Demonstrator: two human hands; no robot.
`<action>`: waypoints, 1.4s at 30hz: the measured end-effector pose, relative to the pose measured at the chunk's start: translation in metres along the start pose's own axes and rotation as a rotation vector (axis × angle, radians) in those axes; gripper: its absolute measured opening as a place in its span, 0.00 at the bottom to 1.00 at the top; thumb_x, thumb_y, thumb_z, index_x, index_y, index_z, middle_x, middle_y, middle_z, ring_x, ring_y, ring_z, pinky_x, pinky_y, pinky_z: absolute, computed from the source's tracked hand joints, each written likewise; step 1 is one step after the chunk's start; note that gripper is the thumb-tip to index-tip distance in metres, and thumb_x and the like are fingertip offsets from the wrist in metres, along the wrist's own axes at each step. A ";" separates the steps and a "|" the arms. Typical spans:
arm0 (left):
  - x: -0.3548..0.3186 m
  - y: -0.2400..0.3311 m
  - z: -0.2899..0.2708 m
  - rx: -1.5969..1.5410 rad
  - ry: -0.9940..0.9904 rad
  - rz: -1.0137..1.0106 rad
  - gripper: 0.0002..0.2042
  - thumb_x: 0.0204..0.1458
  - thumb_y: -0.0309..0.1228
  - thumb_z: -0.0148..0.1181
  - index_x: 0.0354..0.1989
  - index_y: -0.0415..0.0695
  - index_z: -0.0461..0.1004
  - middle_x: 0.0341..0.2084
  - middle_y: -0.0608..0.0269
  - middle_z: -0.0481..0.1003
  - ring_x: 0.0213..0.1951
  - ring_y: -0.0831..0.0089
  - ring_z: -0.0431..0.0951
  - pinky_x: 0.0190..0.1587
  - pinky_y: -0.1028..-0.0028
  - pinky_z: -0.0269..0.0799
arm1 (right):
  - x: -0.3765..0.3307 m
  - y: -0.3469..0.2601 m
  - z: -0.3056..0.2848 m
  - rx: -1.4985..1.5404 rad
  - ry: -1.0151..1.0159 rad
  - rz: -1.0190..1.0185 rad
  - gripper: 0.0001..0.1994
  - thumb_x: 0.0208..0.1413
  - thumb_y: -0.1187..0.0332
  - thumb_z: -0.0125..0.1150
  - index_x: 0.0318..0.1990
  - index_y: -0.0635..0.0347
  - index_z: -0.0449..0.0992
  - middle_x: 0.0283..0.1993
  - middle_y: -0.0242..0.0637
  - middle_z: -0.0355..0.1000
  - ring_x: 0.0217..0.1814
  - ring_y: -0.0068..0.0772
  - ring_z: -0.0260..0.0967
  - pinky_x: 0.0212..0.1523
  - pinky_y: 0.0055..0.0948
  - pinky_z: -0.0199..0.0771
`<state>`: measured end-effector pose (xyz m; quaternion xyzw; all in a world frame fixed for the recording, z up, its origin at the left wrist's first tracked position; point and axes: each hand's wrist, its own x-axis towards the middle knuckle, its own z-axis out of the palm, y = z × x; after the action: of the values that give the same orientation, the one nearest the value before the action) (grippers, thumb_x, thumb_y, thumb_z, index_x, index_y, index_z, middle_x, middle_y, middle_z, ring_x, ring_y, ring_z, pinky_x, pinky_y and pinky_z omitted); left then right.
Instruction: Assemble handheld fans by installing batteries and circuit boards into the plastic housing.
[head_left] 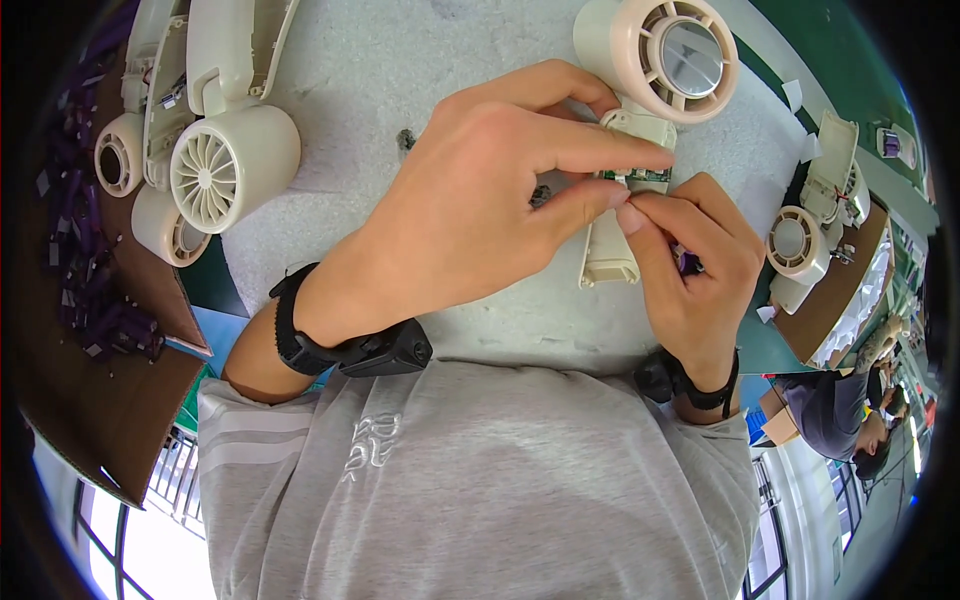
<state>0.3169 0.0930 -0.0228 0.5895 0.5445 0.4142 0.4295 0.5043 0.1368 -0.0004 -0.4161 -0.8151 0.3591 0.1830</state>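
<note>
A cream handheld fan (pixel 690 57) lies in front of me, its handle casing (pixel 608 262) opened toward me. Inside the handle, part of a green circuit board (pixel 655 174) shows. My left hand (pixel 480 190) is closed around the fan's handle, with index finger and thumb reaching over the board. Close to the left thumb tip, my right hand (pixel 705 265) pinches with thumb and index finger; what sits in the pinch is too small and covered to name. A purple piece (pixel 688 262), mostly hidden, shows between the right hand's fingers.
More cream fans (pixel 235 165) and opened casings stand at the left. Beside them, a cardboard box (pixel 140 400) holds several purple battery-like pieces (pixel 110 325). Another fan (pixel 797 245) and a box (pixel 845 290) are at the right. Farther right, a person (pixel 835 415) sits.
</note>
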 end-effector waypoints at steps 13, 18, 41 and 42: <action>0.000 0.002 0.003 -0.034 0.016 -0.060 0.14 0.45 0.19 0.64 0.42 0.45 0.82 0.43 0.59 0.75 0.38 0.72 0.79 0.39 0.77 0.75 | -0.002 0.000 0.001 0.027 -0.016 0.018 0.03 0.48 0.77 0.65 0.31 0.67 0.79 0.24 0.33 0.64 0.21 0.22 0.56 0.22 0.22 0.52; 0.000 0.002 0.003 -0.012 0.011 -0.072 0.14 0.45 0.19 0.64 0.41 0.44 0.82 0.43 0.59 0.75 0.38 0.72 0.79 0.39 0.77 0.75 | -0.001 0.002 0.002 -0.013 0.009 -0.038 0.03 0.45 0.76 0.67 0.28 0.62 0.79 0.23 0.34 0.64 0.18 0.26 0.61 0.19 0.24 0.58; 0.000 -0.004 0.001 0.067 0.013 0.053 0.15 0.45 0.18 0.63 0.44 0.45 0.81 0.43 0.57 0.75 0.37 0.70 0.79 0.36 0.76 0.74 | 0.002 0.005 0.003 -0.058 0.069 -0.190 0.04 0.43 0.76 0.68 0.27 0.61 0.78 0.26 0.33 0.63 0.17 0.24 0.59 0.17 0.23 0.55; 0.000 -0.002 0.000 0.066 0.001 0.053 0.16 0.45 0.18 0.63 0.44 0.46 0.81 0.44 0.57 0.75 0.37 0.70 0.79 0.35 0.76 0.74 | 0.002 0.006 0.003 -0.049 0.072 -0.190 0.04 0.43 0.76 0.68 0.26 0.61 0.78 0.26 0.33 0.63 0.17 0.24 0.59 0.17 0.23 0.55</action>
<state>0.3161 0.0928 -0.0252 0.6173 0.5423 0.4077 0.3983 0.5042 0.1397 -0.0067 -0.3538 -0.8525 0.3046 0.2353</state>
